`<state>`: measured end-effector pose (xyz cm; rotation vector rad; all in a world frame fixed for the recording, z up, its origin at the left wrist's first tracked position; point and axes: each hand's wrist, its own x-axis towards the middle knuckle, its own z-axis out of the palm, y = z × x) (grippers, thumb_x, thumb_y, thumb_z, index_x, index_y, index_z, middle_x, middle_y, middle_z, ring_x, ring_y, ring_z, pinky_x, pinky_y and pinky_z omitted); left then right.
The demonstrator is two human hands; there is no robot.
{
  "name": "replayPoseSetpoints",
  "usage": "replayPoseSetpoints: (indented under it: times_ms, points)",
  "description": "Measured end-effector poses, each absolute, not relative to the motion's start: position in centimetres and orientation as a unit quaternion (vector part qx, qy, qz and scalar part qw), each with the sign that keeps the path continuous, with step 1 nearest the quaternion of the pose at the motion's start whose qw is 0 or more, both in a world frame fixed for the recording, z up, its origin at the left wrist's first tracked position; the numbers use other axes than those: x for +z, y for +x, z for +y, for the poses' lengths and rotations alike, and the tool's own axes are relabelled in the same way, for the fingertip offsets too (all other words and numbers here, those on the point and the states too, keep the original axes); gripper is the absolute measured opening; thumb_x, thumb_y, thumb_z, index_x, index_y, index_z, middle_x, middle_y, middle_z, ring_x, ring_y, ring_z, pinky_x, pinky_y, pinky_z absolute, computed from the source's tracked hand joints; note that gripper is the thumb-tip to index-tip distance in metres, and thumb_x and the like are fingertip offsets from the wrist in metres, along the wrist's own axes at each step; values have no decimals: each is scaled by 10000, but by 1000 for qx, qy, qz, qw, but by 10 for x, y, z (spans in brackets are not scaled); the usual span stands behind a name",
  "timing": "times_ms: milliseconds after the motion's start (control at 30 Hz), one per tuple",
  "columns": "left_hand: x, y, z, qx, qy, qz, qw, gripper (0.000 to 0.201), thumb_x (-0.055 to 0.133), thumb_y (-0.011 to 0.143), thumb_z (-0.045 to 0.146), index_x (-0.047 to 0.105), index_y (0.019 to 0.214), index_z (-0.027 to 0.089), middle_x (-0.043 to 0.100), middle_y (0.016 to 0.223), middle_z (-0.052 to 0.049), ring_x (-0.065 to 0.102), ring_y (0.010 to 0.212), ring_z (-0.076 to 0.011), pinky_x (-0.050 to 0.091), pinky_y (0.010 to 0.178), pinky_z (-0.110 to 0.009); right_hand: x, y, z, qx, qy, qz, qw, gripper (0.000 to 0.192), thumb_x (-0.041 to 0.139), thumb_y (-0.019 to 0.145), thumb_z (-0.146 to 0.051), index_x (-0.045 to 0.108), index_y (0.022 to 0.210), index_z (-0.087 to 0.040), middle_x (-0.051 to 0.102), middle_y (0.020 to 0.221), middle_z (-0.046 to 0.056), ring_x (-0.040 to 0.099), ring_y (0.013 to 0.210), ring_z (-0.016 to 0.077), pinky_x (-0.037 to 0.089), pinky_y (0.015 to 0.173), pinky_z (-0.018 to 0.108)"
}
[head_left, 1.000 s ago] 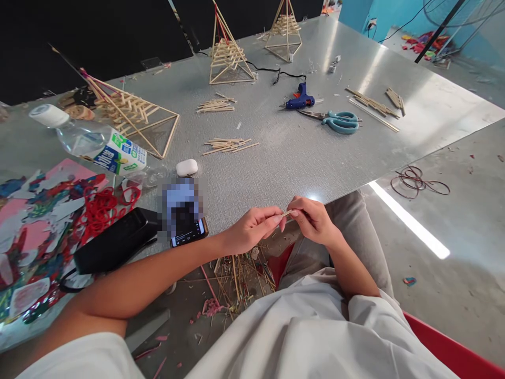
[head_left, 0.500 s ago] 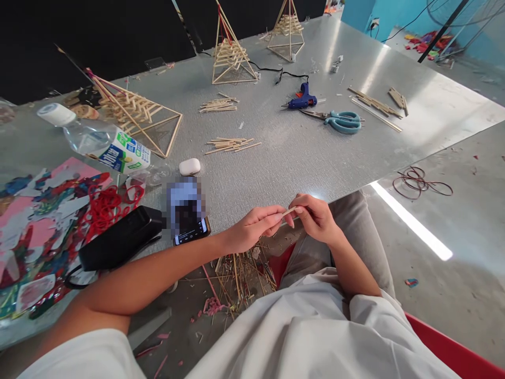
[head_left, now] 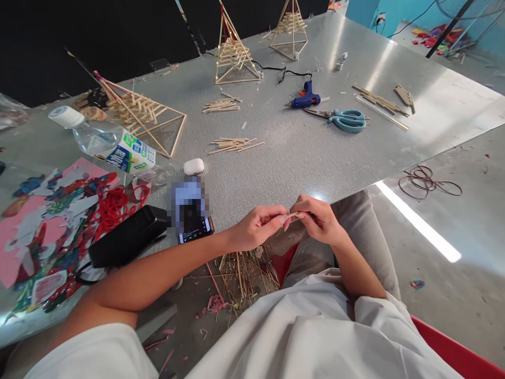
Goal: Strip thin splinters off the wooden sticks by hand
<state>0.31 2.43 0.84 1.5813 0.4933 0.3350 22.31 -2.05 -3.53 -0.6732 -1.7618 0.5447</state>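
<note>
Both hands meeting just past the near edge of the table point(head_left: 315, 158), over the lap: left hand point(head_left: 256, 227) and right hand point(head_left: 317, 221) each pinched on one end of a thin wooden stick point(head_left: 292, 215), fingertips nearly touching. Compared with a second ago, hardly moved; same pinch, same spot, stick perhaps tipped a little flatter, so likely still being worked or snapped between the fingers, not yet set down. Below the hands, a litter of stick scraps point(head_left: 242, 268) on the floor.

Few real containers about: a plastic water bottle point(head_left: 104, 139) lying on its side at the far left, capped, seemingly part full of clear water; a small white earbud case point(head_left: 193, 166) shut, contents hidden. Beside these, a phone point(head_left: 195, 227) and a black case point(head_left: 128, 239) near the left forearm. Farther off, loose stick piles point(head_left: 233, 144), three stick pyramids point(head_left: 232, 52), a blue glue gun point(head_left: 303, 98) and teal scissors point(head_left: 343, 119).
</note>
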Motion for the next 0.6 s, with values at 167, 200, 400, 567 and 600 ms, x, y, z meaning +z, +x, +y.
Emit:
replayPoseSetpoints:
  times_ms: [167, 200, 400, 567, 600]
  points:
    - [11, 6, 22, 167, 703, 227, 653, 421, 536, 1103, 511, 550, 837, 185, 325, 649, 80, 256, 554, -96, 205, 527, -258, -36, 222, -20, 219, -281, -751, 556, 159, 522, 1145, -262, 640, 1047, -221, 639, 783, 22, 557, 685, 160, 464, 635, 283]
    - [11, 6, 21, 168, 701, 234, 652, 418, 540, 1101, 509, 555, 840, 184, 318, 639, 84, 249, 546, -95, 194, 521, -260, -36, 222, -20, 219, -283, -750, 557, 153, 525, 1143, -252, 639, 1046, -220, 647, 788, 23, 562, 691, 159, 469, 643, 281]
    - [11, 5, 22, 158, 655, 242, 699, 394, 497, 1097, 484, 685, 1002, 151, 315, 625, 84, 242, 550, -113, 200, 534, -276, -38, 224, -21, 246, -310, -730, 557, 149, 523, 1141, -220, 644, 1054, -213, 687, 822, 29, 605, 713, 149, 499, 679, 280]
    - [13, 6, 28, 144, 640, 218, 723, 397, 525, 1086, 480, 707, 1031, 131, 327, 612, 89, 250, 549, -111, 222, 553, -278, -39, 229, -20, 258, -295, -733, 556, 136, 526, 1139, -213, 651, 1085, -212, 704, 831, 36, 606, 731, 158, 504, 696, 296]
    - [14, 6, 29, 141, 642, 214, 723, 397, 538, 1083, 483, 706, 1022, 129, 332, 603, 91, 257, 546, -109, 226, 554, -275, -39, 230, -20, 259, -289, -736, 555, 135, 523, 1139, -210, 650, 1093, -211, 710, 831, 39, 605, 733, 161, 508, 699, 300]
